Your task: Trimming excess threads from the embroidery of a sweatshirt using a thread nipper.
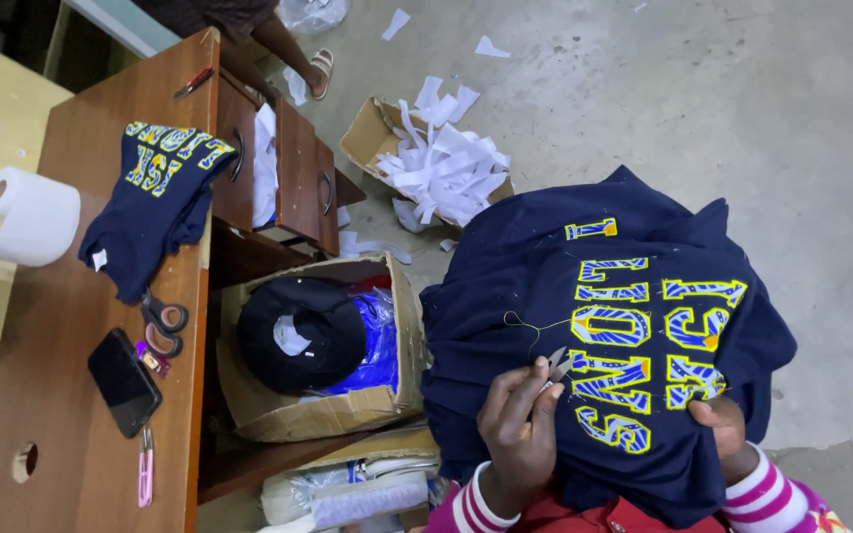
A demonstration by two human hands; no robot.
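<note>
Fabric hides most of my right hand [721, 422], gripping the navy garment [594, 345] on my lap; my left hand [517, 426] pinches small snips [557, 365], blades barely visible.

Right hand [721, 422] mostly under navy garment [584, 326]. Small tool [557, 363] in left hand [517, 426], prob. thread snips, too small to tell. Another person's foot [320, 71] cut off at top edge.

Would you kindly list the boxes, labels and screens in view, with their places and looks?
Open brown cardboard box, floor beside the desk: holds dark cap, blue plastic.
Torn brown box, farther off: full of white paper scraps.
Black phone, on the desk: dark screen.
Small white tag, on the folded navy garment.
</note>
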